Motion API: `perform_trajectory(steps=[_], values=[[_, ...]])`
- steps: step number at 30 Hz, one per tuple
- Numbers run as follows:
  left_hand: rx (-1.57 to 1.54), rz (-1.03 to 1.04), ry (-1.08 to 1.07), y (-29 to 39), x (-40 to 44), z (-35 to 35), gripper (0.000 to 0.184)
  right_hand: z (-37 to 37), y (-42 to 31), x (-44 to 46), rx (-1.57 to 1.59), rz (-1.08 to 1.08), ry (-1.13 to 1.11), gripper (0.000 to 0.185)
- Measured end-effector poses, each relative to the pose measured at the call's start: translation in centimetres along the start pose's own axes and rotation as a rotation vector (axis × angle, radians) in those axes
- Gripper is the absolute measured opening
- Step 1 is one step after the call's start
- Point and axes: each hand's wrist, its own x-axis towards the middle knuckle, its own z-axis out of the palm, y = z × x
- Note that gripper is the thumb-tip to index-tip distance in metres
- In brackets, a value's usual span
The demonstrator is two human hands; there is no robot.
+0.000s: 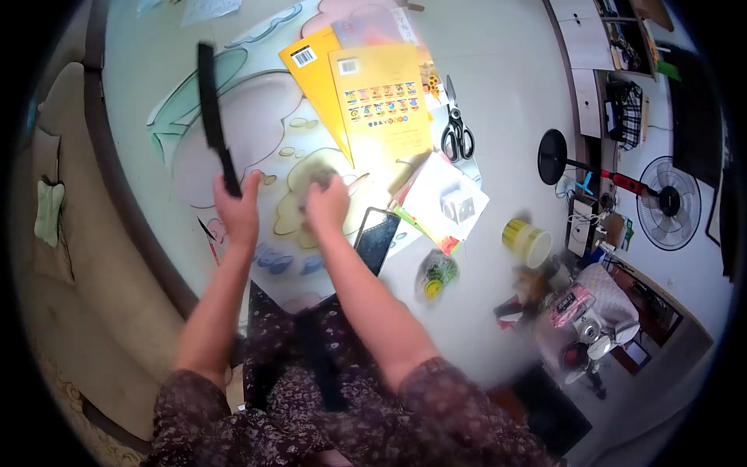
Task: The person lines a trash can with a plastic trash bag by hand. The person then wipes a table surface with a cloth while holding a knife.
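My left hand (237, 206) is closed round the handle of a long black knife (210, 101), its blade pointing away from me above the table. To the right, my right hand (328, 204) has its fingers curled in over the table. A small greyish thing shows at its fingertips, too blurred to name. Beneath both hands lies a table cover (233, 101) with pale cartoon drawings. Closest to my right forearm is a dark phone or tablet (378, 237) at the table's edge. Yellow booklets (381, 101) lie beyond my right hand.
Black-handled scissors (456, 128) and white printed sheets (447, 198) lie at the table's right side. On the floor are a plastic bag with something green (437, 274) and a yellow-white bin (527, 242). A sofa (101, 257) runs along the left; a fan (668, 202) stands right.
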Motion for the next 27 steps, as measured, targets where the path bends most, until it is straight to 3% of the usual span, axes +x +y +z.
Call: perform_trajectory(steps=[6, 10, 11, 16, 18, 21, 23, 26, 27], values=[[-0.055, -0.100, 0.091, -4.8, -5.0, -8.4, 0.029, -0.3, 0.3, -1.3, -0.100, -0.054, -0.132, 0.019], [-0.030, -0.141, 0.076, -5.5, -6.7, -12.0, 0.032, -3.8, 1.7, 0.8, -0.190, -0.035, -0.074, 0.028], [-0.033, -0.146, 0.084, -5.7, -7.0, -12.4, 0.032, -4.4, 2.1, 1.3, -0.229, -0.093, -0.023, 0.023], [-0.121, -0.151, 0.044, -5.8, -8.5, -13.1, 0.030, -6.9, 1.7, 2.3, 0.025, 0.025, -0.046, 0.020], [-0.083, -0.143, 0.031, -5.0, -8.7, -13.3, 0.030, -6.6, 0.8, 2.4, 0.262, 0.126, -0.106, 0.016], [-0.132, -0.123, 0.050, -4.6, -9.0, -13.4, 0.029, -5.0, -0.4, 1.0, 0.508, 0.105, -0.151, 0.017], [-0.072, -0.124, 0.036, -4.3, -9.2, -14.0, 0.028, -3.0, 0.2, 0.4, 0.414, 0.058, -0.073, 0.017], [-0.094, -0.139, 0.021, -4.7, -9.4, -14.7, 0.028, 0.7, 2.9, 0.3, -0.051, -0.054, 0.109, 0.024], [-0.096, -0.176, 0.018, -4.8, -9.4, -15.2, 0.028, 1.4, 2.5, -0.1, -0.067, -0.046, 0.096, 0.021]])
